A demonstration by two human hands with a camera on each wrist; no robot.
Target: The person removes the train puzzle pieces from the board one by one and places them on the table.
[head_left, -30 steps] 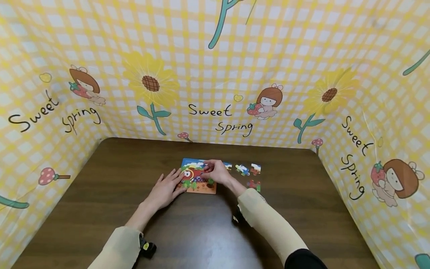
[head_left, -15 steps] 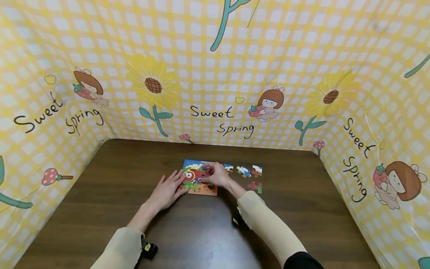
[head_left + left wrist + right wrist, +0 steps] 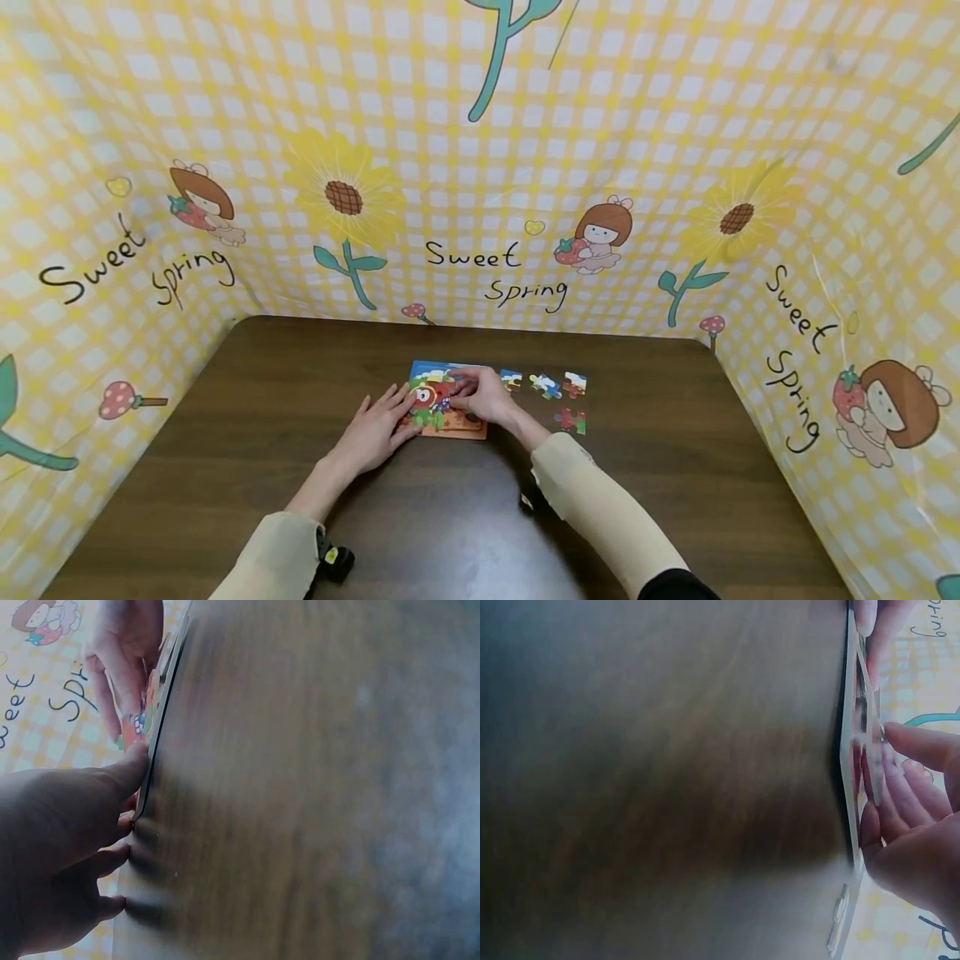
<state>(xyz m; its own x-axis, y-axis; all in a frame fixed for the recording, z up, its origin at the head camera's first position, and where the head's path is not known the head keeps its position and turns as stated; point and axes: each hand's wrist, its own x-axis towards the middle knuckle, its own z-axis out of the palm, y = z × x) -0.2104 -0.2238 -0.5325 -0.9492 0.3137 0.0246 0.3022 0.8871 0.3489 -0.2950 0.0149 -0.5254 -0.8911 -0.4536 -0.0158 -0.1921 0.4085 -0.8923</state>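
Observation:
A colourful jigsaw puzzle board point(image 3: 459, 433) with a blue top and an orange lower edge lies on the table. My left hand point(image 3: 372, 429) rests at its left side, fingers straight and spread, with the thumb on the board's near edge in the left wrist view. My right hand point(image 3: 487, 396) pinches a red puzzle piece point(image 3: 444, 390) over the middle of the board. From the right wrist, the thin piece point(image 3: 874, 769) shows tilted just above the board, with the thumb on one side and fingers on the other. The right hand hides part of the board's right half.
Several loose puzzle pieces lie right of the board: a blue and white piece point(image 3: 544, 386), a corner piece point(image 3: 575, 383), a red and green piece point(image 3: 572, 420) and a sky piece point(image 3: 512, 379). A yellow checked cloth point(image 3: 480, 192) walls the brown table point(image 3: 637, 467).
The fingers of my right hand have shifted slightly left over the board with the piece. My left hand stays at the board's left side. The head view has shifted a little.

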